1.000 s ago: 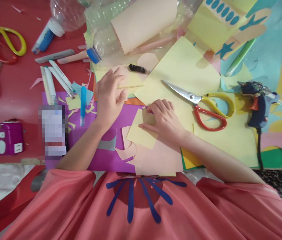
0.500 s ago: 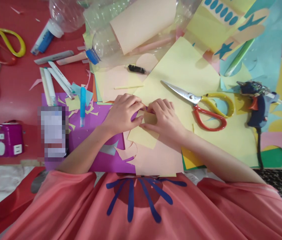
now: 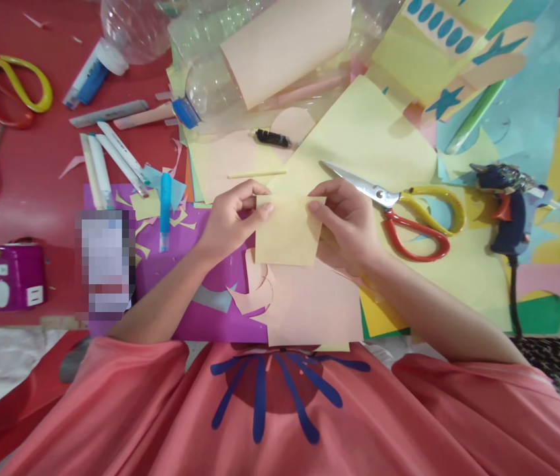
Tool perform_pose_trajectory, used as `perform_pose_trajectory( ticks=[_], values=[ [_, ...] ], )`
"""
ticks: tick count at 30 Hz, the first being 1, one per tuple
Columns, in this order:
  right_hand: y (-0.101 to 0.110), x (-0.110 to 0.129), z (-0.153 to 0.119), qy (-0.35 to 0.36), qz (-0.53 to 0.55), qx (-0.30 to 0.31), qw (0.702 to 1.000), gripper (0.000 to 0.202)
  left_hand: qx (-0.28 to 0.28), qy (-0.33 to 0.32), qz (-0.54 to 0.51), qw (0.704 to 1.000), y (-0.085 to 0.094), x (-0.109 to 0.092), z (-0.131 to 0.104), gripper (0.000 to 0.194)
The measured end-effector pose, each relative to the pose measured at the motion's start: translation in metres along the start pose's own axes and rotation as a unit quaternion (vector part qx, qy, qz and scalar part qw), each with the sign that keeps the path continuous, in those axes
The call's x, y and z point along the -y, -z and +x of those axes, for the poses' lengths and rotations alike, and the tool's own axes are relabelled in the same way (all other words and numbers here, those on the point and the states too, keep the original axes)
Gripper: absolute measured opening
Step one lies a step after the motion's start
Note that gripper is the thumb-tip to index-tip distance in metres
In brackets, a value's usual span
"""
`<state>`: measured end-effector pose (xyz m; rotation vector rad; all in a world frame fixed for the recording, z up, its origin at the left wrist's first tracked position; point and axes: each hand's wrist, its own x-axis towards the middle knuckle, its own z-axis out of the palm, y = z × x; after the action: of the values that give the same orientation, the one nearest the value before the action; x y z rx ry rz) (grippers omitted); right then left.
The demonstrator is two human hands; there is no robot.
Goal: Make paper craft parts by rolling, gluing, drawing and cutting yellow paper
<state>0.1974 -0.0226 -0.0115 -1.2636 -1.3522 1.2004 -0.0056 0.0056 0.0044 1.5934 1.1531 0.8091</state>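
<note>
The left hand (image 3: 235, 221) and right hand (image 3: 346, 221) each pinch an upper corner of a yellow square (image 3: 287, 235) between thumb and fingers, apparently to keep it flat. The square overlaps a pink sheet (image 3: 314, 307). Scissors (image 3: 385, 197) crowd the right hand; a glue gun (image 3: 514, 215) lies beyond. A plastic bottle (image 3: 210, 92) limits space ahead.
</note>
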Motion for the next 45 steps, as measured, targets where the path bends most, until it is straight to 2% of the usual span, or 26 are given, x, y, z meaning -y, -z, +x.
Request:
perform_pose_trajectory(
  ticks=[4, 10, 20, 23, 27, 30, 34, 45],
  values=[
    [-0.002, 0.004, 0.000, 0.003, 0.031, -0.012, 0.999, 0.025, -0.004, 0.006, -0.016, 1.000, -0.006, -0.003, -0.005, 0.028],
    [-0.001, 0.009, -0.001, -0.007, 0.085, 0.036, 0.996, 0.028, -0.019, -0.033, 0.011, 0.999, -0.008, -0.003, -0.011, 0.022],
    [-0.004, 0.011, -0.002, -0.062, 0.123, 0.031, 0.990, 0.009, -0.017, -0.094, 0.031, 0.995, -0.008, 0.004, -0.013, 0.024],
    [-0.003, 0.012, -0.002, -0.053, 0.089, 0.014, 0.994, 0.009, -0.003, -0.087, 0.028, 0.996, -0.007, 0.002, -0.012, 0.025],
    [-0.003, 0.011, -0.003, -0.026, 0.028, 0.012, 0.999, 0.011, 0.019, -0.053, -0.011, 0.998, -0.007, -0.001, -0.010, 0.042],
    [-0.003, 0.009, -0.003, -0.003, 0.005, 0.013, 1.000, 0.012, 0.019, -0.023, -0.005, 1.000, -0.007, -0.002, -0.009, 0.039],
    [-0.002, 0.008, -0.002, 0.020, -0.007, 0.008, 1.000, 0.012, 0.012, -0.016, -0.001, 1.000, -0.008, -0.001, -0.007, 0.040],
    [-0.002, 0.010, -0.002, 0.022, -0.026, -0.010, 0.999, 0.010, 0.042, 0.003, -0.049, 0.998, -0.007, -0.003, -0.005, 0.038]
  ],
)
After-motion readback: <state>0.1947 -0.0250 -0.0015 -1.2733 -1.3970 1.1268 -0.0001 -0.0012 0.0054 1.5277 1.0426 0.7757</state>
